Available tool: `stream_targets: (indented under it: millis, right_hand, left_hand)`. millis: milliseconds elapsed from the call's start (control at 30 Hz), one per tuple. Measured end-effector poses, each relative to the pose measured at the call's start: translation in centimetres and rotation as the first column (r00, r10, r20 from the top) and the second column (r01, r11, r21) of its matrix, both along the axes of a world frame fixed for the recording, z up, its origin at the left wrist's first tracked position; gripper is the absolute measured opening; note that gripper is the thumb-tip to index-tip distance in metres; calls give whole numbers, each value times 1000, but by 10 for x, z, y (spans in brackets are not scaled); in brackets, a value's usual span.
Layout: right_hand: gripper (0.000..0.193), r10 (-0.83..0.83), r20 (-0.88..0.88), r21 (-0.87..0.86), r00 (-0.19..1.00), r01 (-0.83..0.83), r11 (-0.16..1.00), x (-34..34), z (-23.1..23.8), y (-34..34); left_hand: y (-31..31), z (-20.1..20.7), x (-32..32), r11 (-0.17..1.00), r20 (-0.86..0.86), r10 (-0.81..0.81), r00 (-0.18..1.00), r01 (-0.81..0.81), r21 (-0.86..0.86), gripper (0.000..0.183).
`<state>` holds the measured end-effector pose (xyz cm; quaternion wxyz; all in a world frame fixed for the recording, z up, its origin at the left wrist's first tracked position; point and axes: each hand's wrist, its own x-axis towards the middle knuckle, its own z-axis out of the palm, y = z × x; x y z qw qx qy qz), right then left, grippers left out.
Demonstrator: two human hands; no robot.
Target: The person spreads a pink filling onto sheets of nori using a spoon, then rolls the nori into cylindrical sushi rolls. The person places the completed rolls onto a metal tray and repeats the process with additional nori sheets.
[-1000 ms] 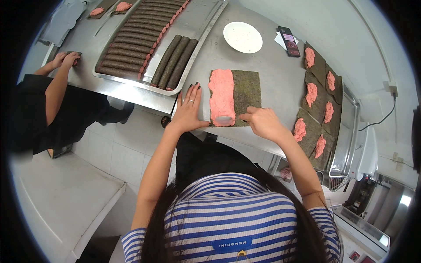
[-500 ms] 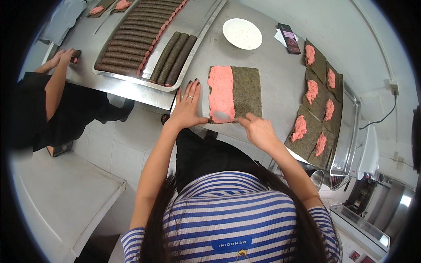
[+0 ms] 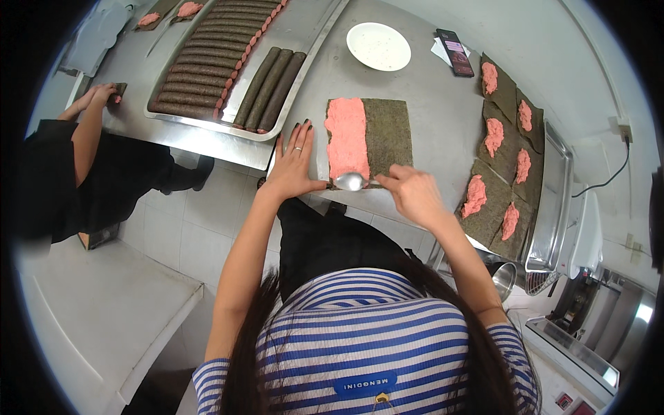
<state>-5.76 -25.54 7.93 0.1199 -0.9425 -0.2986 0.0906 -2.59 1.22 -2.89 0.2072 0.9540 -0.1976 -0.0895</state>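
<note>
A dark green seaweed sheet [image 3: 389,135] lies flat before me, its left half coated with pink paste [image 3: 347,135]. My right hand [image 3: 415,195] grips a metal spoon [image 3: 351,182] by its handle. The spoon's bowl rests on the near end of the paste. Flat on the table at the sheet's left is my left hand [image 3: 293,166], fingers spread, with its thumb by the near left corner of the sheet.
A metal tray [image 3: 228,126] at left holds many dark rolls [image 3: 207,77]. A white bowl [image 3: 378,47] and a phone [image 3: 454,52] lie farther back. Seaweed sheets with paste mounds [image 3: 474,196] are at right. A co-worker's hands [image 3: 97,95] handle a roll at far left.
The spoon has turned so its bowl now shows bright and clear over the paste's near edge. My left hand stays in place. The whole view has shifted slightly.
</note>
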Motion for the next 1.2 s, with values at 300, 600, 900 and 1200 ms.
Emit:
stream_targets:
  millis: [300,600,900,1200]
  right_hand:
    - [28,98,142,-45,985,-93,995,26,-9,9]
    - [30,196,107,-40,975,-193,980,32,0,0]
    - [32,19,198,-6,980,-18,1000,69,-10,2]
    - [29,-70,217,33,974,64,997,76,-25,-1]
  left_hand:
    - [-1,4,1,1000,-17,-2,1000,2,2,126]
    - [-1,2,1,1000,-23,-1,1000,1,25,125]
    - [-1,-1,1,1000,-5,-2,1000,2,22,125]
    - [-1,0,2,1000,3,-11,1000,11,0,126]
